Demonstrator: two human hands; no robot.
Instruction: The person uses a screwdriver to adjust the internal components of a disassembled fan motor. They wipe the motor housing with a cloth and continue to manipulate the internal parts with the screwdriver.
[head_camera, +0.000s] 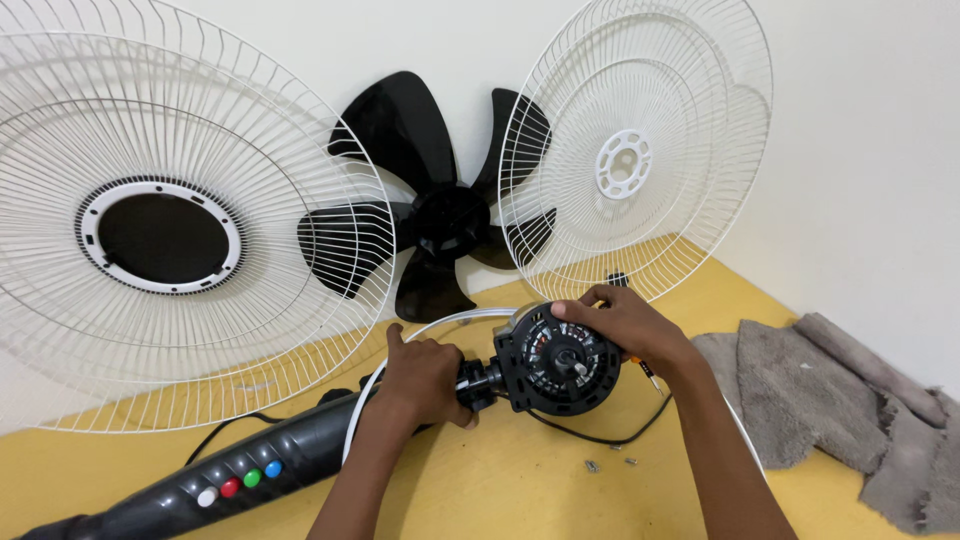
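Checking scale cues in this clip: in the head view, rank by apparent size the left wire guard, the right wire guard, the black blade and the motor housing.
1. Left wire guard, though it sits nearer the camera.
2. Right wire guard.
3. Black blade.
4. Motor housing, partly covered by the right hand.

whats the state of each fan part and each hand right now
left hand: gripping the fan neck
right hand: resting on the motor housing
motor housing: bare, shaft exposed
fan blade: off, leaning on wall
front grille: off, leaning
rear grille: off, leaning
screws: loose on table
grey cloth: crumpled
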